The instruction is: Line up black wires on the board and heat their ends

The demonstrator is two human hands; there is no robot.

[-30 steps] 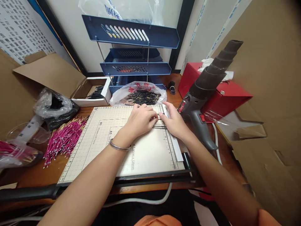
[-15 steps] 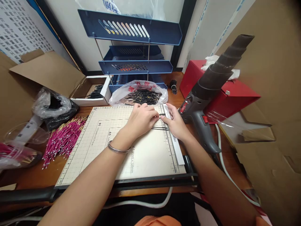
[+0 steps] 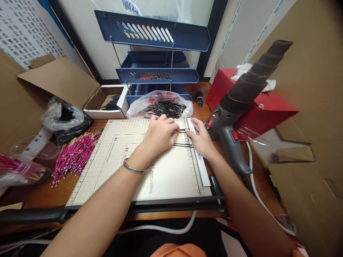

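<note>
A cream paper cutter board (image 3: 171,178) printed with grid lines lies before me. My left hand (image 3: 162,134) is over its far part, thumb and fingers pinched on a thin black cord (image 3: 182,130). My right hand (image 3: 201,140) rests across the white strip (image 3: 202,169) on the board's right side. Its thumb and bent fingers close around the cord's right end, which they partly hide. Just nearer to me, more black cords (image 3: 183,145) lie crosswise on the board, their right ends reaching the strip.
Behind the board sits a plastic bag (image 3: 160,107) of black cords. Magenta cords (image 3: 76,153) are piled at the left, near an open box (image 3: 104,114). A heat gun (image 3: 232,135) stands at the right before a red box (image 3: 278,107). A blue rack (image 3: 158,75) is at the back.
My hands have drawn slightly apart, and more of the black cord shows between them. My right thumb has shifted a little to the right. The camera view has moved slightly.
</note>
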